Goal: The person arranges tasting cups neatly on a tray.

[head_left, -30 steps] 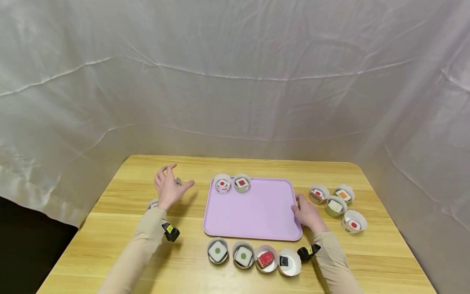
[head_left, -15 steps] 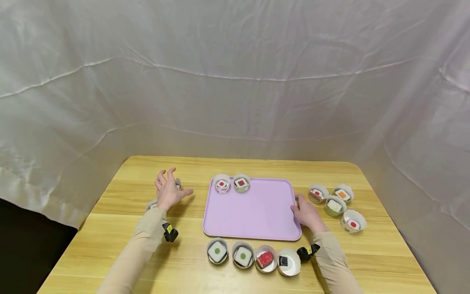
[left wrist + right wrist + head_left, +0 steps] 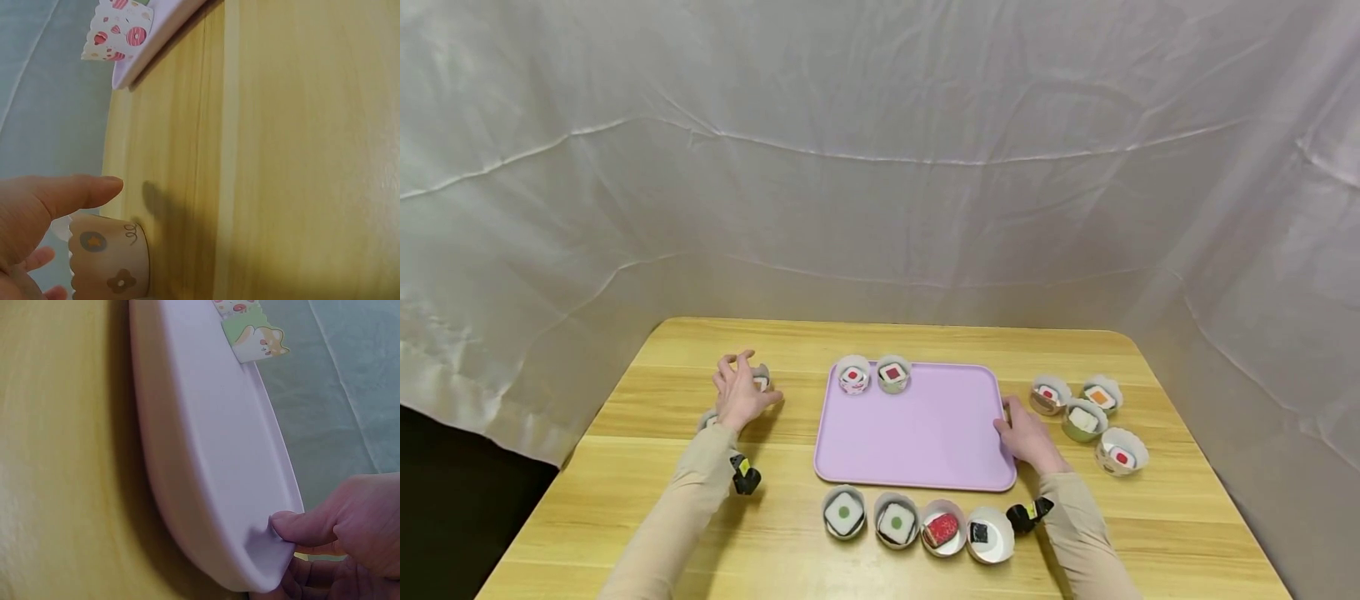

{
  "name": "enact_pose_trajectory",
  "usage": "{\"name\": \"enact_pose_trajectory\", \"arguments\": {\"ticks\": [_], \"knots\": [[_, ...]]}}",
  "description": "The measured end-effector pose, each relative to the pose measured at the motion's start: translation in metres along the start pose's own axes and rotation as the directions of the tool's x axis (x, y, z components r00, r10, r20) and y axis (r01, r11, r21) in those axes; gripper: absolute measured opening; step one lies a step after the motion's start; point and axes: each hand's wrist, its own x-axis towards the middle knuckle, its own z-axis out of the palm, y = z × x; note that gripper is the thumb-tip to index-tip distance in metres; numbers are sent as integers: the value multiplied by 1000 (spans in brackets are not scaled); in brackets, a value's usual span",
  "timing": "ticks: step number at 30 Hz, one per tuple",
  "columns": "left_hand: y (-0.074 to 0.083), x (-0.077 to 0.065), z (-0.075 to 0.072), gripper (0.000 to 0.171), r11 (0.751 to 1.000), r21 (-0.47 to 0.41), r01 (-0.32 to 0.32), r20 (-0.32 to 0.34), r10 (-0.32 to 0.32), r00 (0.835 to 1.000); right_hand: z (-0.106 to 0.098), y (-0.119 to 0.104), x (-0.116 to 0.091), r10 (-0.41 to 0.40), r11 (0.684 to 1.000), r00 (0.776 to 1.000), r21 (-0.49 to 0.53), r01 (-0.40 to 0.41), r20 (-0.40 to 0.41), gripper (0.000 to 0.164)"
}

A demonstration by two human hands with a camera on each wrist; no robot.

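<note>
My left hand is at the table's left side, thumb and fingers spread about a paper baking cup with a whitish piece inside. In the left wrist view this brown-patterned cup sits just beyond my thumb, with a gap between them; my other fingers are partly cut off. My right hand pinches the right rim of a lilac tray, thumb on the inside and fingers under the edge. Two filled baking cups, one with a red-dotted sushi piece and one with a dark-red-centred piece, stand at its back left.
Another cup is partly hidden behind my left wrist. A row of several filled cups, including one with a red piece, stands before the tray. Several more, one orange-topped, cluster right of my right hand. Pale curtain surrounds the table.
My left hand has come slightly down and toward the left, its thumb closing in on the cup, which shows more now. My right hand and the tray have stayed put.
</note>
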Motion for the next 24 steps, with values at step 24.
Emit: {"name": "enact_pose_trajectory", "arguments": {"ticks": [24], "knots": [[-8, 1, -3, 69, 997, 79, 18, 47, -22, 999, -1, -3, -2, 5, 1000, 1000, 4, -5, 4, 45]]}}
